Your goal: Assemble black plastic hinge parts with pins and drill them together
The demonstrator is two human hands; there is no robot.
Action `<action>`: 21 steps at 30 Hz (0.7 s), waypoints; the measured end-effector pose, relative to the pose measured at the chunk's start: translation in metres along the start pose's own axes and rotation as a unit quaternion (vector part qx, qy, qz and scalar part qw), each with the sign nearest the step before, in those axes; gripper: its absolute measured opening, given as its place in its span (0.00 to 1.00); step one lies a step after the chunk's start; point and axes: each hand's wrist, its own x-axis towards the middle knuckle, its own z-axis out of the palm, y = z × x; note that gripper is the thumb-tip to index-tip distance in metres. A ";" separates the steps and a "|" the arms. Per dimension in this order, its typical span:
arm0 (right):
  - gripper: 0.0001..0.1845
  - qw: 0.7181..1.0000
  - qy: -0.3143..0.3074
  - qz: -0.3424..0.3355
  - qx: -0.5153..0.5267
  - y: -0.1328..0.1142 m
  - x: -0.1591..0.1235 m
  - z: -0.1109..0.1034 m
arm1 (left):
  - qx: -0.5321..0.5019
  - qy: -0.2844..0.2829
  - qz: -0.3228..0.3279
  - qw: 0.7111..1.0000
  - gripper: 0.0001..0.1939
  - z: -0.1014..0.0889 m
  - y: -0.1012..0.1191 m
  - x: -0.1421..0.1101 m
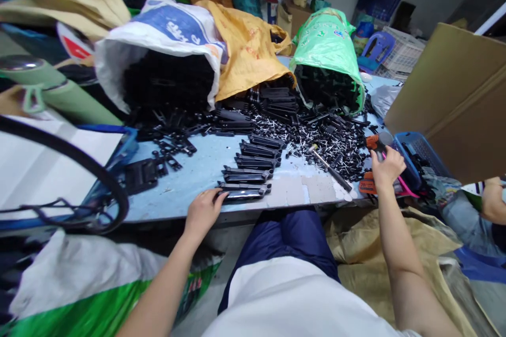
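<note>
My left hand (203,211) is at the table's front edge, thumb and fingers closed on the left end of a long black plastic part (243,195). That part lies nearest me in a column of similar black parts (259,160). On the right, my right hand (388,169) is wrapped round the handle of an orange and grey cordless drill (372,141). The drill stands at the table's right side, its handle mostly hidden by my fingers. Left of it lies a small hammer (332,169) with a black grip, beside a heap of small black pieces and screws (332,139).
Three open bags, white (158,26), orange (249,52) and green (324,37), lie along the back with black parts spilling out. A blue basket (421,150) and a cardboard box (450,100) are at right. A black hose (87,160) curves at left. Another person's hand (494,200) shows far right.
</note>
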 end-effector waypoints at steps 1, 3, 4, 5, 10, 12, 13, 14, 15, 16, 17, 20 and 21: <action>0.23 0.998 -0.004 -0.047 0.034 -0.017 -0.001 0.006 | -0.007 -0.003 0.000 1.000 0.18 0.001 0.002 0.003; 0.19 0.979 -0.064 -0.161 0.107 -0.065 -0.008 0.025 | -0.019 -0.007 -0.006 1.000 0.17 0.003 0.008 0.008; 0.17 0.958 -0.113 -0.225 0.138 -0.094 -0.013 0.036 | -0.022 -0.003 -0.015 1.000 0.17 0.002 0.012 0.009; 0.15 0.930 -0.163 -0.290 0.160 -0.125 -0.018 0.048 | -0.024 0.008 -0.032 0.999 0.17 0.001 0.018 0.009; 0.19 0.830 -0.351 -0.424 0.095 -0.250 -0.035 0.084 | -0.151 0.030 -0.177 0.972 0.15 0.000 0.059 -0.012; 0.20 0.806 -0.368 -0.456 0.081 -0.272 -0.026 0.087 | -0.288 -0.009 -0.262 0.921 0.16 0.003 0.074 -0.018; 0.20 0.792 -0.374 -0.476 0.077 -0.278 -0.017 0.089 | -0.363 -0.020 -0.303 0.881 0.17 0.006 0.080 -0.018; 0.20 0.779 -0.378 -0.494 0.074 -0.282 -0.006 0.092 | -0.438 -0.038 -0.347 0.828 0.19 0.008 0.083 -0.016; 0.20 0.766 -0.383 -0.511 0.072 -0.286 0.006 0.097 | -0.510 -0.061 -0.381 0.769 0.20 0.009 0.085 -0.013; 0.19 0.751 -0.399 -0.522 0.073 -0.290 0.018 0.102 | -0.570 -0.074 -0.408 0.710 0.21 0.011 0.085 -0.009; 0.19 0.733 -0.444 -0.505 0.101 -0.294 0.028 0.108 | -0.616 -0.077 -0.428 0.657 0.22 0.012 0.085 -0.005; 0.37 0.703 -0.556 -0.422 0.139 -0.302 0.034 0.127 | -0.676 -0.028 -0.461 0.575 0.24 0.019 0.084 0.013; 0.43 0.705 -0.573 -0.394 0.140 -0.303 0.028 0.132 | -0.680 -0.007 -0.464 0.567 0.24 0.023 0.085 0.020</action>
